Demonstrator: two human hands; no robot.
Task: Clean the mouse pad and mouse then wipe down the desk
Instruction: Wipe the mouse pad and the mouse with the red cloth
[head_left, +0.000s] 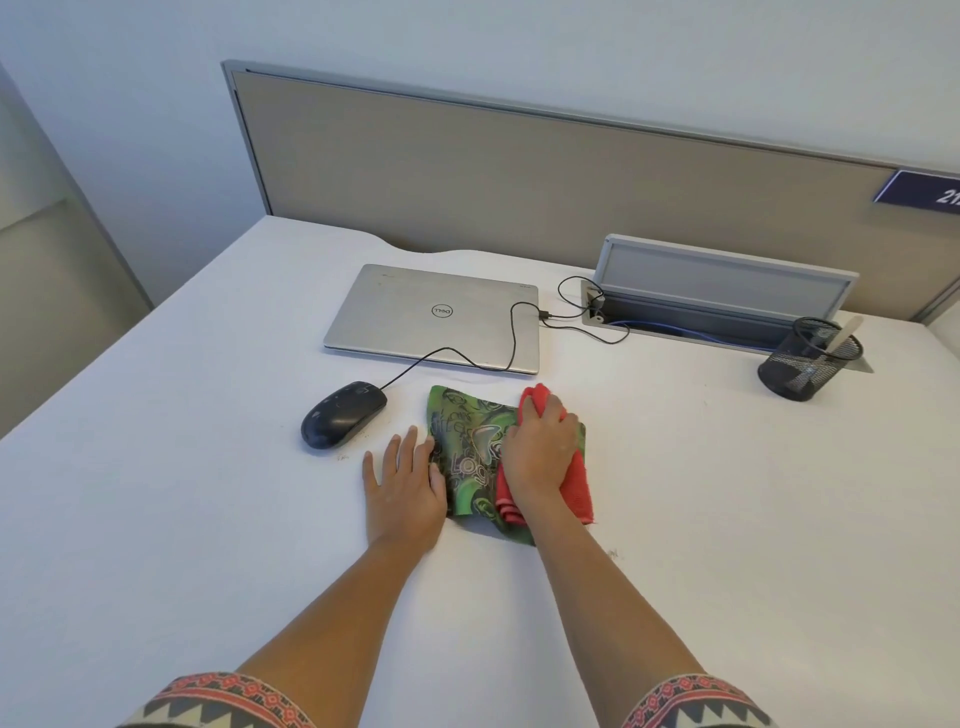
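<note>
Red cloth (574, 483) is bunched under your right grip (540, 452), whose fingers curl over it and press it down on the right half of the mouse pad (467, 452). The pad (green, with a swirling print and pale lettering) lies on the white counter (208, 519) in front of you, a little right of centre, just short of the closed silver laptop (431, 317).

Your left grip (402, 491) lies flat on the counter with the fingers straight and slightly spread, holding nothing. Its thumb side touches the pad's left edge.

Left of the pad, and apart from it, the dark mouse (340, 415) sits on the bare counter, angled toward the laptop. Its black cable (511, 332) runs over the laptop's right corner and on to the open cable trough (722, 278) at the back. Small specks of dirt show on the counter near the mouse and beside your right forearm.

Far right, a black mesh pen cup (802, 361) stands near the trough with one pale flat stick in it. A beige partition (519, 171) closes off the back of the counter, and it carries a dark blue label (924, 189) at its right end (the number on it is cut off).
</note>
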